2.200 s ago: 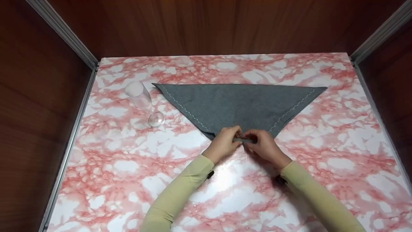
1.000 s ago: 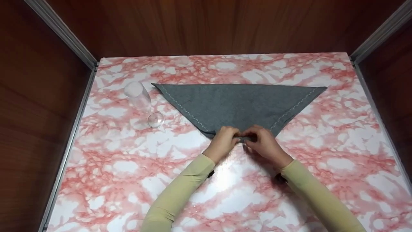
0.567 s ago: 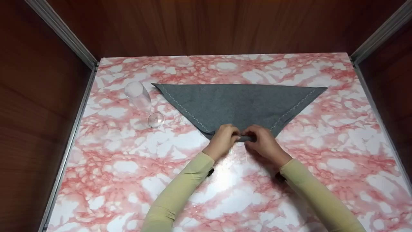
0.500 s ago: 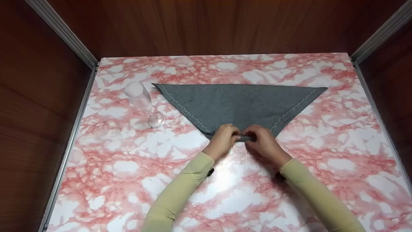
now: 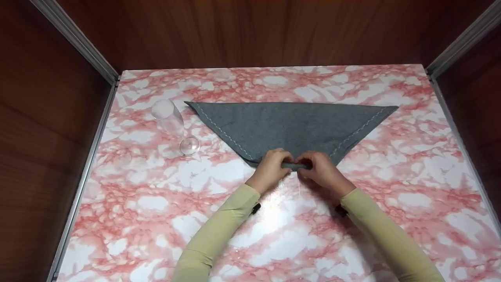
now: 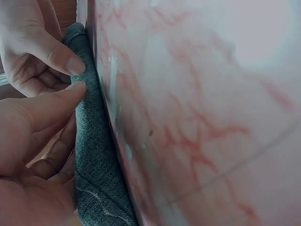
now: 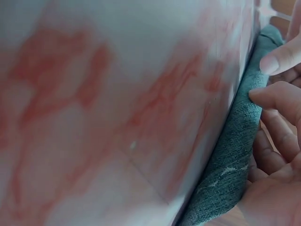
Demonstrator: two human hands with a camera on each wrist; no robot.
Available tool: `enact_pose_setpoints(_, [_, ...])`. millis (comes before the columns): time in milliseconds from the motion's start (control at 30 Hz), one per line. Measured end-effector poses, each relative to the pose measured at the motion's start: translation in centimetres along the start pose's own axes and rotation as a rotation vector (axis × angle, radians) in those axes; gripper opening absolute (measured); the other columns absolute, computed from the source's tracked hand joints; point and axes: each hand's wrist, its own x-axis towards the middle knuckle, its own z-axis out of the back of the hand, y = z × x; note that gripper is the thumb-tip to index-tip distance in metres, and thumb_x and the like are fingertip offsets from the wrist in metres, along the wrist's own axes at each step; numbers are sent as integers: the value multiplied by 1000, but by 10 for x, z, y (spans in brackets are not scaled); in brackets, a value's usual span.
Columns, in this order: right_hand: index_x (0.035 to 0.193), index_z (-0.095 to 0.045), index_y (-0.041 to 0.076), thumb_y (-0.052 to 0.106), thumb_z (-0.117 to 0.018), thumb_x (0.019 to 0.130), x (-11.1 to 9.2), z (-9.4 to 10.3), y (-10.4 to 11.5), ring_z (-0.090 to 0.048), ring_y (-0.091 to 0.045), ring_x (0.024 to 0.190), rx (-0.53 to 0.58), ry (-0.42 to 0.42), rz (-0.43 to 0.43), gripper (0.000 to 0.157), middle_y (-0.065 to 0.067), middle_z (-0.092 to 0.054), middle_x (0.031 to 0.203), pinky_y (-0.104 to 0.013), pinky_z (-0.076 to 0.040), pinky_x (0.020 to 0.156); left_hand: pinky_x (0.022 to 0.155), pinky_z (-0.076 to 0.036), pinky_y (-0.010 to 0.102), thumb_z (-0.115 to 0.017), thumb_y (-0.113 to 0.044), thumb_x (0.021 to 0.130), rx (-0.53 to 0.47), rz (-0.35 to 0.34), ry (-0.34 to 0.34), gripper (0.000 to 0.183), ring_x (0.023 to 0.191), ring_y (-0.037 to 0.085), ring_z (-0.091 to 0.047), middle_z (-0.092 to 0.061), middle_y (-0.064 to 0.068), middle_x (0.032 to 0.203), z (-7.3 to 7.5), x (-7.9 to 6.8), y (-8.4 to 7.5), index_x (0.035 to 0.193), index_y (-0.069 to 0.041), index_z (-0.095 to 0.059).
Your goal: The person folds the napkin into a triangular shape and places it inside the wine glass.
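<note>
Pinching gray cloth [image 5: 287, 127] along its rolled edge [image 5: 295, 167] — left hand [image 5: 271, 167], right hand [image 5: 321, 170].

Head: from above, you face the tabletop's [image 5: 156, 235] far edge.
Left wrist: close, along your left hand [image 5: 270, 169].
Right wrist: close, along your right hand [image 5: 322, 172].
Wrist views share: rolled cloth [image 5: 289, 129].
</note>
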Motion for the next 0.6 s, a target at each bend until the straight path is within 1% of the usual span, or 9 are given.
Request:
enact_pose_setpoints(100, [105,-71,5,-2,-67,85,1,1,0,-61,-22,88,3,7,4,21,-8,-66,100,-38,-51,73,80,-46,25,-78,1,74,-2,-12,-1,20,88,19,-61,-66,4,90,0,1,-1,91,-6,-72])
enact_pose_setpoints(233, [103,-72,4,-4,-67,83,4,2,-1,-62,-21,86,0,-7,34,23,-8,-68,97,-37,-50,72,80,-46,24,-78,4,72,1,-20,2,21,87,18,-62,-68,4,89,0,2,-1,90,-6,-73])
enact_pose_setpoints(333, [104,-73,4,-5,-67,82,5,3,-1,-63,-22,91,16,-9,40,25,-8,-69,99,-38,-52,76,78,-47,24,-77,3,74,7,-11,4,19,85,17,-63,-69,3,88,1,4,-1,90,-6,-73])
enact_pose_setpoints(433, [106,-73,4,-4,-67,84,5,5,-1,-64,-23,93,30,-3,32,24,-8,-69,101,-39,-52,79,77,-48,24,-77,1,77,6,12,10,16,86,17,-63,-70,3,89,1,5,0,92,-6,-73])
enact_pose_setpoints(600, [105,-72,3,-4,-68,83,5,5,1,-62,-24,93,6,-33,43,24,-9,-68,100,-40,-51,80,78,-49,23,-76,-2,80,4,38,22,14,87,16,-64,-71,4,91,1,7,1,94,-5,-73])
